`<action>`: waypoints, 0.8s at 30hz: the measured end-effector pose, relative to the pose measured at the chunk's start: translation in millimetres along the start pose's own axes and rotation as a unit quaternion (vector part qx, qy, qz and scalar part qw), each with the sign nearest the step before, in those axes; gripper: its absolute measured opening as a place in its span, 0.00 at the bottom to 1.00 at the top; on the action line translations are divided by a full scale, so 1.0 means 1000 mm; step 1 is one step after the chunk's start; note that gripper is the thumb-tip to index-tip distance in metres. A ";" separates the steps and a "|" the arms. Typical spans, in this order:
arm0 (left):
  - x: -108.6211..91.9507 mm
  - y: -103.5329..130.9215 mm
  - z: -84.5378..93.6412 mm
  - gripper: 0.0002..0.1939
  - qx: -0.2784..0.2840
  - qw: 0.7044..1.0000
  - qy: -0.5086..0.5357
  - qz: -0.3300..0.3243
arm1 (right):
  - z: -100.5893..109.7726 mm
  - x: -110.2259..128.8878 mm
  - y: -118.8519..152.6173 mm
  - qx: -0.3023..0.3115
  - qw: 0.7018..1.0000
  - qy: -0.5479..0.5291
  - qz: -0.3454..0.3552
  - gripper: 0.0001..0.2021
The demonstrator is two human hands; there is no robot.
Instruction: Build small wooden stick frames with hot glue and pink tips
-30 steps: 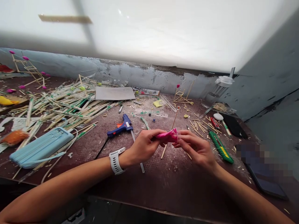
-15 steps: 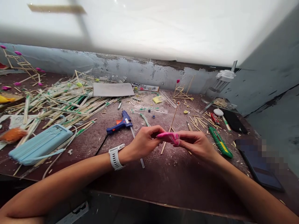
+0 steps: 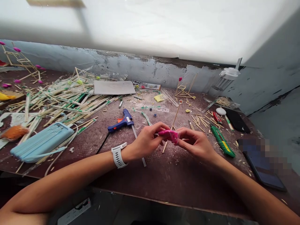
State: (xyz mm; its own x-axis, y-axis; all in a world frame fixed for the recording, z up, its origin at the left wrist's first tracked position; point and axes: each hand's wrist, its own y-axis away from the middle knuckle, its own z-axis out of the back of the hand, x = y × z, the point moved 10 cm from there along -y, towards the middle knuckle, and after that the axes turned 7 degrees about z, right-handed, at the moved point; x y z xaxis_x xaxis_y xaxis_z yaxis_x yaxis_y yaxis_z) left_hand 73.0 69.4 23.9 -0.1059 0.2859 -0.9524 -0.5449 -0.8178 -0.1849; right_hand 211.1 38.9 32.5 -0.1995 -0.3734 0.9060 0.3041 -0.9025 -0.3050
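Observation:
A small bright pink packet (image 3: 170, 135), with a clear plastic edge, is held between my two hands above the table. My left hand (image 3: 150, 140), with a white watch on its wrist, pinches the packet's left end. At the other end, my right hand (image 3: 197, 142) grips the plastic with thumb and fingers. Below and behind the packet lies a thin wooden stick (image 3: 176, 115), partly hidden by my hands. Left of my hands rests a blue glue gun (image 3: 122, 121) with a clear glue stick (image 3: 134, 132) near its rear.
Wooden sticks (image 3: 61, 97) pile up at left, behind a light-blue power bank (image 3: 44, 142). A green utility knife (image 3: 222, 140) and a phone (image 3: 262, 165) lie at right. Farther back are a small stick frame (image 3: 184, 91), a yellow packet (image 3: 159, 98) and a clear cup (image 3: 223, 81).
The pink packet has tilted and crumpled slightly between my fingers. Both hands still hold it, and the whole view has shifted a little.

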 end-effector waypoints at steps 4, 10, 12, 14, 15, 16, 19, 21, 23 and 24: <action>0.001 -0.003 0.004 0.09 -0.005 1.000 -0.013 0.000 | 0.001 -0.003 0.002 -0.004 1.000 -0.025 -0.010 0.14; 0.007 -0.008 0.004 0.08 0.012 0.999 0.020 0.024 | 0.007 -0.020 0.007 -0.058 0.995 -0.063 -0.050 0.15; 0.005 -0.007 0.001 0.12 0.022 0.999 0.014 0.021 | 0.009 -0.021 0.007 -0.068 0.995 -0.063 -0.046 0.16; 0.003 -0.006 -0.003 0.16 0.034 0.999 0.001 0.015 | 0.009 -0.019 0.006 -0.070 0.995 -0.057 -0.032 0.17; 0.003 -0.005 -0.005 0.17 0.041 0.999 -0.001 0.013 | 0.008 -0.017 0.005 -0.066 0.996 -0.049 -0.022 0.16; 0.003 -0.005 -0.007 0.18 0.048 0.999 0.000 0.013 | 0.007 -0.014 0.004 -0.060 0.997 -0.037 -0.011 0.15; 0.005 -0.005 -0.008 0.18 0.051 0.999 -0.003 0.016 | 0.006 -0.006 0.003 -0.052 0.998 -0.001 0.037 0.11; 0.003 -0.005 -0.006 0.15 0.042 0.999 -0.016 0.009 | 0.005 0.000 0.004 -0.053 0.996 0.015 0.073 0.10; 0.001 -0.005 -0.006 0.13 0.047 0.999 -0.017 0.004 | 0.004 0.005 0.005 -0.048 0.992 0.033 0.108 0.10; 0.000 -0.005 -0.007 0.13 0.058 0.998 -0.008 0.008 | 0.003 0.007 0.005 -0.045 0.990 0.045 0.125 0.10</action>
State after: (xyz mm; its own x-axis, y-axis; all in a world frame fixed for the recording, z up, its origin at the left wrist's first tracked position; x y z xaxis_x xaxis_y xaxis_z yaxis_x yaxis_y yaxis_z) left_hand 81.8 70.0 22.7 -0.1270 0.2822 -0.9509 -0.6358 -0.7590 -0.1403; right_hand 214.0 31.9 38.4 -0.2119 -0.6020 0.7699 0.2714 -0.7930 -0.5454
